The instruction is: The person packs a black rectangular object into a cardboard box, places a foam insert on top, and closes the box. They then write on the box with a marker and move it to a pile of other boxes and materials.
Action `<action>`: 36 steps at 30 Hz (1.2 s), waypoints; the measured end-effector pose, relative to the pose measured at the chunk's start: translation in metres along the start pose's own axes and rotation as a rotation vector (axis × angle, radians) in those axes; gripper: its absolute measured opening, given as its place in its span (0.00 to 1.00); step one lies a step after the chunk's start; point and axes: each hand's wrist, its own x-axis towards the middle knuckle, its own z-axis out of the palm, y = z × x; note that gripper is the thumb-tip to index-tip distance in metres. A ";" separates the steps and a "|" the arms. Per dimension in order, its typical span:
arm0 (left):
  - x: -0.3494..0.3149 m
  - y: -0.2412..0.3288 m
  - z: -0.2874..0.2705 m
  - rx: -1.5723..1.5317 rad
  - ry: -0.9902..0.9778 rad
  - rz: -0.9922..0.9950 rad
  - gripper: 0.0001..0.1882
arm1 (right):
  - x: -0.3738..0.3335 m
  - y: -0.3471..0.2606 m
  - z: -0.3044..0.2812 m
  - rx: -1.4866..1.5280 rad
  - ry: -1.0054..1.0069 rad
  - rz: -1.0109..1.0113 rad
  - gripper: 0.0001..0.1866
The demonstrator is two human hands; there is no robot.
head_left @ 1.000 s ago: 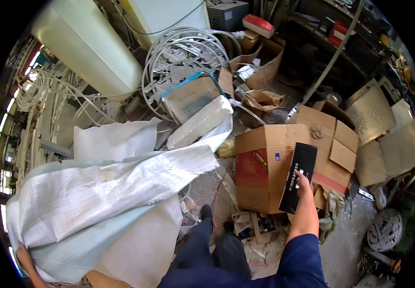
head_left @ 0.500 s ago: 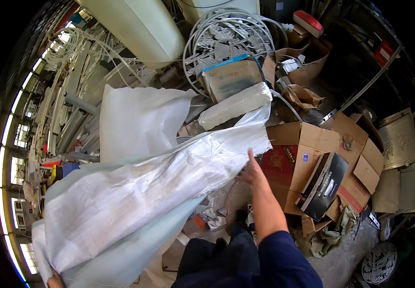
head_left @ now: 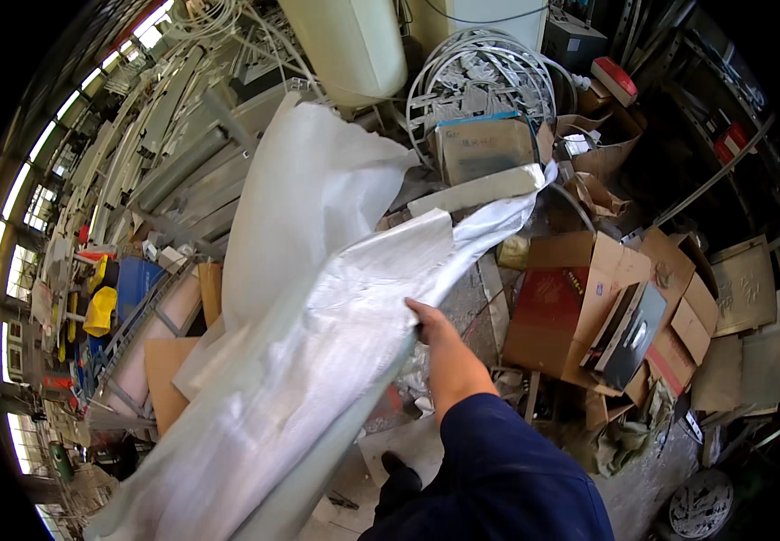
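A long white woven plastic sheet (head_left: 255,424) stretches from the lower left up toward the middle, creased and glossy, with a pale greenish underside along its lower edge. My right hand (head_left: 433,326) grips its right edge, thumb on top and the other fingers hidden beneath. The sheet's far end narrows to a twisted strip beside a whitish block (head_left: 475,191). Behind it rises a translucent white sheet (head_left: 304,180), partly covered by the woven one; whether the two are joined I cannot tell. My left hand is out of view.
Opened cardboard boxes (head_left: 534,347) and a black flat box (head_left: 635,335) lie to the right. Farther back are a carton (head_left: 484,149), coiled pale tubing (head_left: 421,86) and a cream cylinder (head_left: 354,54). Long metal profiles (head_left: 173,108) crowd the far left, above a blue container (head_left: 137,287).
My right hand has moved left and closed on the sheet's edge. The sheet has swung steeper, its near end toward the bottom. My left hand has left the view, which has shifted left.
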 end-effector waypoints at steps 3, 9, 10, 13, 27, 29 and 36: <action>-0.087 -0.113 -0.022 0.113 -0.062 -0.126 0.24 | -0.058 0.140 0.163 -0.216 0.050 0.054 0.29; -0.184 -0.271 -0.062 0.255 -0.226 -0.352 0.23 | -0.172 0.339 0.319 -0.864 0.069 -0.413 0.22; -0.198 -0.290 -0.069 0.272 -0.247 -0.400 0.23 | -0.189 0.362 0.339 -0.936 0.023 -0.444 0.23; -0.202 -0.330 -0.049 0.241 -0.291 -0.418 0.23 | -0.238 0.401 0.371 -1.193 -0.081 -0.445 0.22; -0.125 0.130 0.128 -0.971 -0.632 -0.110 0.39 | -0.353 0.396 0.293 -1.859 -1.028 -0.443 0.21; -0.129 0.188 0.118 -1.199 -0.596 -0.264 0.35 | -0.355 0.352 0.284 -1.850 -1.172 -0.468 0.23; -0.106 0.277 0.146 -1.205 -0.552 -0.196 0.27 | -0.318 0.260 0.220 -1.635 -1.436 -0.617 0.38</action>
